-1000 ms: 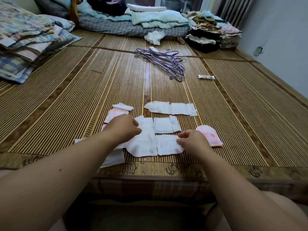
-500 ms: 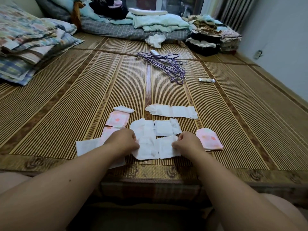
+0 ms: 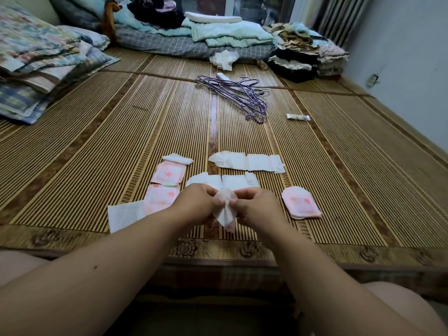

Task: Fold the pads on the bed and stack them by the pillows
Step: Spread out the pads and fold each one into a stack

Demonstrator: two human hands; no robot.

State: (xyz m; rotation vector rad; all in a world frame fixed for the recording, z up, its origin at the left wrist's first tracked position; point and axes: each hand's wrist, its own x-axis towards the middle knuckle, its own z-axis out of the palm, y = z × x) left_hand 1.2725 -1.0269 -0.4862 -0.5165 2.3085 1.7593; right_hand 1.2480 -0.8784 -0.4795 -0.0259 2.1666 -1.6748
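A white pad hangs bunched between my left hand and my right hand, lifted just above the bamboo mat near the bed's front edge. Both hands pinch its upper part. Behind them lies an unfolded white pad, and farther back another long white pad. On the left is a pink-printed pad strip with a white end, and a small folded white pad beyond it. A folded pink pad rests at the right. The pillows are stacked at the far left.
Purple wire hangers lie mid-mat, with a small wrapped packet to their right. Folded bedding and piles of clothes line the far edge. A wall runs along the right side.
Both hands came together and lifted the nearest white pad off the mat; it was lying flat under them before and now hangs crumpled between them.
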